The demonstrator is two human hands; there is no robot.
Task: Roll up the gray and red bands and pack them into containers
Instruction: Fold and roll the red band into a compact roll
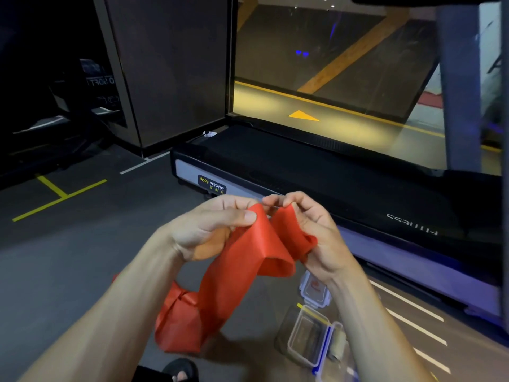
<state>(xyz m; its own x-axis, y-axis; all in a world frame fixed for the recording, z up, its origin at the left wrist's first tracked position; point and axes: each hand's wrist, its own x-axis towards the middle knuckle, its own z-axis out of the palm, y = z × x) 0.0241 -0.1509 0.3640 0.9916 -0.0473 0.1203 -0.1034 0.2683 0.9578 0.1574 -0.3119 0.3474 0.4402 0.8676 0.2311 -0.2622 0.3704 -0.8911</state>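
Both hands are up in front of the treadmill (344, 183), working one end of the red band (239, 271). The left hand (209, 227) pinches the band's top edge between thumb and curled fingers, thumb lying flat across the red fabric. The right hand (311, 230) has its fingers curled tight around the other fold, the band bunched in the palm and poking out at the heel of the hand. The two hands nearly meet at the fingertips, just short of the treadmill's near edge.

From the grip the band sags in an open loop, then drops down toward the floor (68, 271), where its lower part hangs twisted and crumpled below the left forearm. Whether that tail touches the floor, I cannot tell.

Nearer than the treadmill, under the right forearm, sits a clear container (305, 337), open, with its blue-edged lid (325, 351) swung to the side. Something gray and rolled lies just beside that lid, too blurred to name with certainty. A second clear lid (315, 292) with a red mark lies between the container and the treadmill's side rail.

To the left of the treadmill the dark floor runs wide, crossed by yellow tape lines (57, 197). White stripes (413, 321) run along the treadmill's near side. A sandalled foot (180, 369) shows at the bottom edge.
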